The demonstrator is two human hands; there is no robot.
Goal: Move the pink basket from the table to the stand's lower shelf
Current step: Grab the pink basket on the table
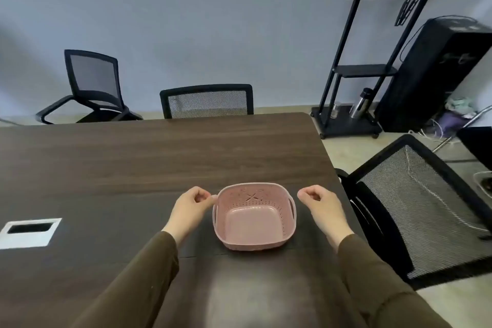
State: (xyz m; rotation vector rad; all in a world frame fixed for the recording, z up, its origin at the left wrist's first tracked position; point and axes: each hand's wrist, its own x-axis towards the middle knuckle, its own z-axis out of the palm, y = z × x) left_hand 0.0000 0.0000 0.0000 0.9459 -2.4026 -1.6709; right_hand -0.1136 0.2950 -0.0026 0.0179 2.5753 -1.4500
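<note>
A pink perforated basket (254, 217) sits empty on the dark wooden table (133, 162), near its right edge. My left hand (190, 208) hovers just left of the basket, fingers curled, thumb tip close to or touching the rim. My right hand (320, 208) hangs a short way right of the basket's handle, fingers curled, holding nothing. The black stand (354, 69) is beyond the table's far right corner; its lower shelf (346, 125) is near the floor and carries a metal flask (359, 104) and a small jar (336, 109).
A mesh chair (415, 208) stands close to the table's right side, between me and the stand. Two more chairs (207, 101) are behind the table. A tall black unit (436, 72) stands right of the stand, with cables on the floor. A white cable hatch (29, 231) is set in the table at left.
</note>
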